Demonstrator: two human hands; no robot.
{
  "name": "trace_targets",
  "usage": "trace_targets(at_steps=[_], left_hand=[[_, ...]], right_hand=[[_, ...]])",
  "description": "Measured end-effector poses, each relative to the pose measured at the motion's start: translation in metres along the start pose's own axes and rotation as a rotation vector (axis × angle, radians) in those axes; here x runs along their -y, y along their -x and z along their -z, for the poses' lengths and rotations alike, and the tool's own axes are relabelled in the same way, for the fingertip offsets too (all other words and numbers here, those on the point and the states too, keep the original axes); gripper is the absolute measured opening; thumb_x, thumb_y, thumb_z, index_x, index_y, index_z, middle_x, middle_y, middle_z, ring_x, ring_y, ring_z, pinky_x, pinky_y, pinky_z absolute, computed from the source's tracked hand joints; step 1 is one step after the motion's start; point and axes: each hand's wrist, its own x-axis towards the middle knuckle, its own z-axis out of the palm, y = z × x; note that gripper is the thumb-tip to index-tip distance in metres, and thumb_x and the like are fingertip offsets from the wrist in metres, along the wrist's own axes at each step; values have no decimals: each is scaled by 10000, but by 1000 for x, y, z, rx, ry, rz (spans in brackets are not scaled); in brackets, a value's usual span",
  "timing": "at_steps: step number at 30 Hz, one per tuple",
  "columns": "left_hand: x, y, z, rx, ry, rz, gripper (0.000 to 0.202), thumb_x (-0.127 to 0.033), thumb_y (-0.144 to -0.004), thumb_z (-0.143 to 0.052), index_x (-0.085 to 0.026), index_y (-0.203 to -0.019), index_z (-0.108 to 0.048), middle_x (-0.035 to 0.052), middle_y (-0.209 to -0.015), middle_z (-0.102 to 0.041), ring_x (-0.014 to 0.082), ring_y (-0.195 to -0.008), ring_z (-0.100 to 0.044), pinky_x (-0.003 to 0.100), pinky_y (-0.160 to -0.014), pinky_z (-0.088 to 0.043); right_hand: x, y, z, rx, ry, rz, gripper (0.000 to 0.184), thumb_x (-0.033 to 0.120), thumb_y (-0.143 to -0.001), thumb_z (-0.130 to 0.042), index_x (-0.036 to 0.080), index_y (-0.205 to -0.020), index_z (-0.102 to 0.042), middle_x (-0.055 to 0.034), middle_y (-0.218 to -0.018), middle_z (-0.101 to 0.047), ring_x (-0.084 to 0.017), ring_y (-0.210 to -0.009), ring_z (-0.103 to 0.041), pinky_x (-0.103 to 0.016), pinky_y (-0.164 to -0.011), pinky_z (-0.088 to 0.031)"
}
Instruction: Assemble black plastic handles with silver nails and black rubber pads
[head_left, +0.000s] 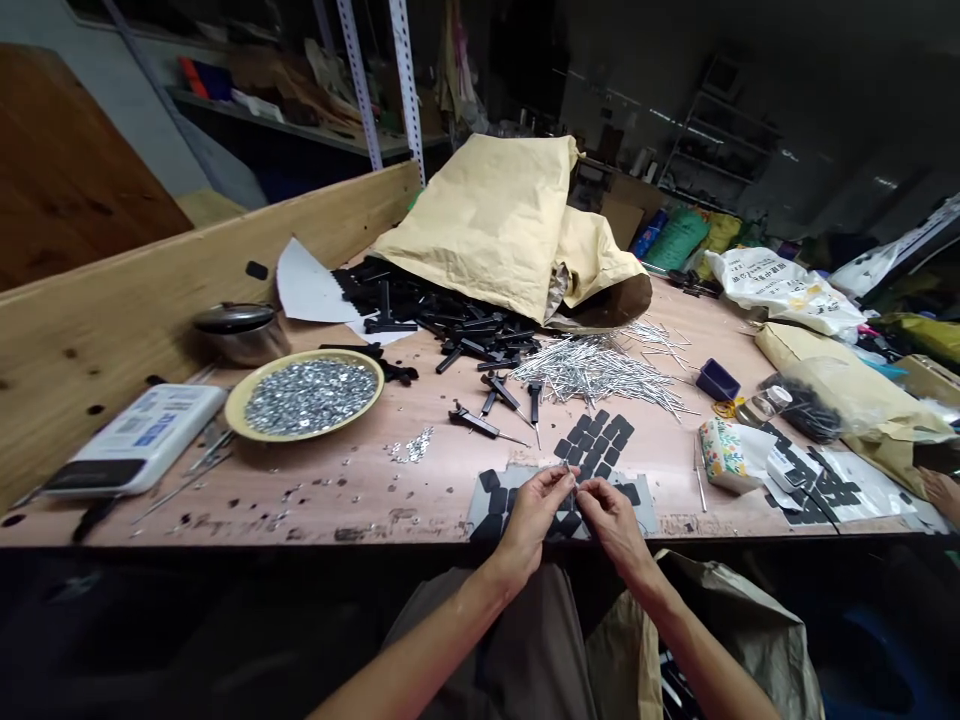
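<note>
At the lower middle of the frame we see both hands brought together over the front edge of the table. The left hand has its thumb and forefinger pinched on a small piece, pale and thin, too tiny for us to identify. The right hand bends its fingers in toward that same spot; we cannot tell how far they are closed, or whether they grip the piece too.

Beneath the hands we see a grey sheet carrying dark rounded pads, partly hidden by the fingers. Just above, dark pads lie in close, slanting rows on the tabletop.

At the centre of the frame we find a few black parts with metal rods sticking out, and beyond them a loose heap of thin rods. A big paper bag leans over a pile of black plastic pieces in the upper middle.

On the left we see a yellow bowl full of small metal bits, a white device and a lidded pot. Toward the right stand a small blue box and a flower-patterned carton.
</note>
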Motion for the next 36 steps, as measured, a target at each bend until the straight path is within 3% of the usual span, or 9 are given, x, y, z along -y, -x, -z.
trace_targets(at_steps=[5, 7, 9, 14, 18, 22, 29, 34, 36], left_hand=[[6, -9, 17, -61, -220, -88, 482, -383, -648, -692, -176, -1078, -628, 21, -851, -614, 88, -577, -584, 235, -586, -495], [9, -8, 35, -109, -348, -168, 510, -458, -696, -625, -177, -1121, -605, 15, -830, -593, 66, -474, -524, 211, -462, -449], [13, -8, 56, -221, -475, -287, 516, -493, -717, -584, -173, -1121, -605, 17, -803, -595, 84, -499, -536, 205, -453, -440], [18, -14, 97, -431, -761, -516, 431, -455, -765, -535, -178, -1083, -620, 32, -766, -645, 133, -601, -609, 227, -569, -482], [23, -17, 103, -471, -913, -610, 370, -408, -803, -500, -184, -1069, -625, 37, -777, -659, 135, -597, -609, 236, -591, -485], [27, -17, 99, -497, -1008, -655, 322, -360, -828, -487, -201, -1074, -619, 37, -793, -670, 129, -575, -595, 230, -563, -470], [25, -15, 95, -529, -1068, -661, 304, -340, -833, -484, -203, -1069, -618, 33, -792, -669, 124, -561, -579, 230, -564, -469], [25, -15, 94, -525, -1107, -661, 303, -326, -839, -477, -192, -1074, -614, 32, -776, -666, 122, -544, -565, 234, -569, -469], [25, -14, 95, -520, -1111, -666, 303, -327, -839, -477, -192, -1073, -614, 41, -805, -673, 123, -548, -567, 240, -579, -472]], right_hand=[[-39, -52, 42, -257, 762, 317, 206, 223, -894, -395, 203, -859, -596, -52, -804, -578, -184, -754, -532, -272, -629, -420], [-52, -76, 57, -232, 1049, 370, 209, 168, -903, -392, 197, -847, -591, -72, -811, -580, -196, -762, -520, -272, -612, -414], [-63, -97, 68, -163, 1173, 397, 213, 114, -894, -406, 194, -801, -579, -80, -793, -581, -200, -745, -507, -273, -600, -408], [-76, -110, 65, 24, 1175, 493, 235, 11, -851, -418, 180, -771, -560, -82, -788, -580, -195, -728, -497, -279, -603, -419], [-79, -98, 55, 233, 1115, 625, 197, 45, -867, -432, 185, -822, -562, -52, -786, -572, -174, -718, -499, -271, -627, -442], [-81, -102, 58, 193, 1103, 583, 276, 0, -875, -339, 165, -824, -554, -89, -798, -570, -182, -704, -499, -284, -569, -436], [-85, -115, 67, 209, 1018, 539, 295, 32, -898, -304, 176, -832, -553, -69, -742, -552, -164, -620, -462, -272, -493, -419], [-83, -115, 71, 302, 1013, 593, 237, 33, -868, -405, 186, -775, -560, -53, -736, -553, -158, -655, -473, -251, -512, -414], [-83, -117, 72, 251, 1040, 541, 259, 14, -868, -380, 175, -770, -558, -65, -735, -546, -157, -634, -462, -252, -490, -391]])
